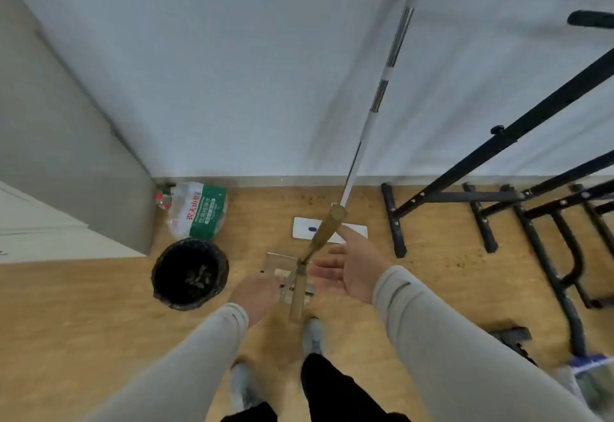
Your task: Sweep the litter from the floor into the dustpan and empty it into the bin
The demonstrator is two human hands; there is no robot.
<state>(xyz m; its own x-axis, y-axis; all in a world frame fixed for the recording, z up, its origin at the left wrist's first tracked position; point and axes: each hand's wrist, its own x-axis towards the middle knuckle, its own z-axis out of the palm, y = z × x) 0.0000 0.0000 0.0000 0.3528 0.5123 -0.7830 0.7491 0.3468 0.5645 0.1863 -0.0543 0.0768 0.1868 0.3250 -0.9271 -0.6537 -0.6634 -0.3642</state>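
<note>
dustpan handle stands upright, tilting toward the wall; left hand grips its base, right hand open beside it.

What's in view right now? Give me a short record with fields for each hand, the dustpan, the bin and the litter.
left hand: low at the dustpan; grip hidden
right hand: open, palm up, empty
dustpan: on floor between hands, wooden handle tilted up
bin: black-lined, left of dustpan, scraps inside
litter: dark specks on floor by black stand
</note>
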